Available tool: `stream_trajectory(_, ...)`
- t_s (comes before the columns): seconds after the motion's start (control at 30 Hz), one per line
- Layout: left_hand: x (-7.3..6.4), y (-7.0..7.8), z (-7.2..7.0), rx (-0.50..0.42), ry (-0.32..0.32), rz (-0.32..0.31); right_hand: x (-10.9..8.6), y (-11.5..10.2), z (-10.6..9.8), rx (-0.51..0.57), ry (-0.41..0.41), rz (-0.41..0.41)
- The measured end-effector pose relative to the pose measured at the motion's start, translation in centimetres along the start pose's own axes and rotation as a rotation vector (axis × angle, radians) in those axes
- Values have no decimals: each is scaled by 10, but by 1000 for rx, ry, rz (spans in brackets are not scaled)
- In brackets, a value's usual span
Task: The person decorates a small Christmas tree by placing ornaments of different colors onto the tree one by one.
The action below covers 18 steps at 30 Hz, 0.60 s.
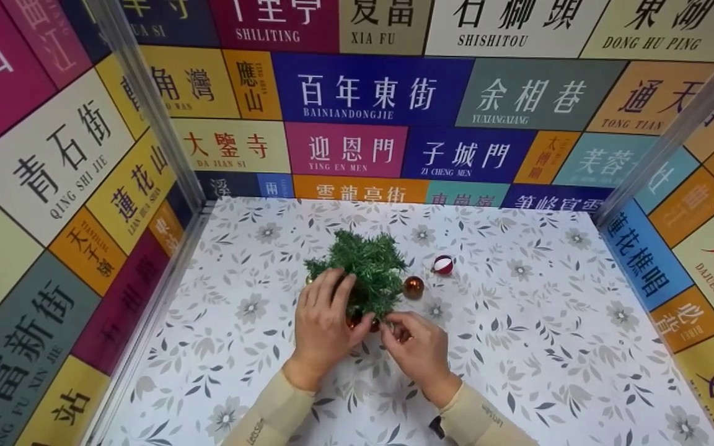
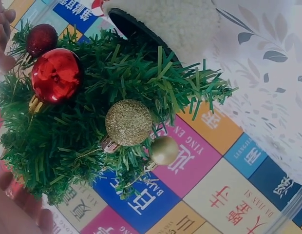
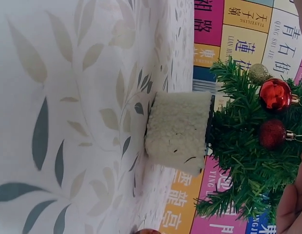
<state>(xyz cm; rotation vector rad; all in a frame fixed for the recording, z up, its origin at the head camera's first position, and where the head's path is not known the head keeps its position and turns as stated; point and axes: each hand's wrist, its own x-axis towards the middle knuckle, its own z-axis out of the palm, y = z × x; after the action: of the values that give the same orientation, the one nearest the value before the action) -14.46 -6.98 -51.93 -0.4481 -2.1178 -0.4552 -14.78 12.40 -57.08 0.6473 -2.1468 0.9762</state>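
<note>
Maybe hold the likely light, bendy green plastic tree (image 1: 370,254) by its fuzzy white pot (image 3: 178,129); your left grip (image 1: 325,317) is wide, your right grip (image 1: 418,347) I can't tell.

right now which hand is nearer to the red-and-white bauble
Right: the right hand is on the person's side of the red-and-white bauble; the left hand is farther left, at the miniature Christmas tree.

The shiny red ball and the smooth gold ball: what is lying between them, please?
A glittery gold ball and green branches lie there, in the left wrist view.
</note>
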Motion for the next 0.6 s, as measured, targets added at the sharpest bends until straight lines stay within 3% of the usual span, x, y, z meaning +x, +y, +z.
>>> stream_trajectory(0.27,-1,-2,2,61,-116,-112,-5,21,-15,-16,-10,-36)
stream_trajectory(0.4,-3,-3,3,93,-163,-123,-10,39,-24,-83,-55,-12)
stream_trajectory(0.6,-3,-1,4,122,-180,-130,-17,69,-35,-195,-152,82)
